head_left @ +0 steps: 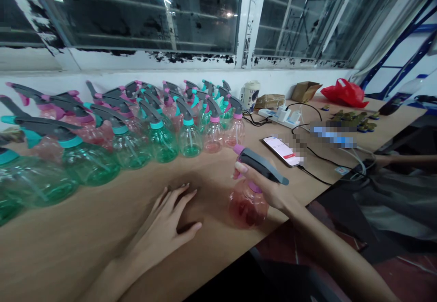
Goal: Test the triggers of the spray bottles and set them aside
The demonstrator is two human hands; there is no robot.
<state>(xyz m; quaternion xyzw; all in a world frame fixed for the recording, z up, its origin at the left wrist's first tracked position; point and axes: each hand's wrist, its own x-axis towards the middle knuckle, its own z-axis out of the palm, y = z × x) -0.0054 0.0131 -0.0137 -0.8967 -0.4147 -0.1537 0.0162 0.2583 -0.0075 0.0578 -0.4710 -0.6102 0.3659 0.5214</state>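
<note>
My right hand [259, 181] is closed around the neck and trigger of a pink spray bottle [247, 208], which stands upright at the table's front edge. Its head is grey with a pink nozzle. Fingers apart, my left hand [170, 218] hovers over or rests on the brown table [102, 229], to the left of that bottle, and holds nothing. Beyond it, rows of green and pink spray bottles [164, 143] with grey triggers stand along the wall. The nearest of them include a clear pink-collared bottle [213, 138] and a large green bottle [90, 163].
A lit phone [282, 151] lies to the right, beside black cables. Behind are a power strip [282, 116], a paper cup [251, 95], a cardboard box [305, 92] and a red plastic bag [344, 93]. Another person's arm [403, 161] reaches in at the right.
</note>
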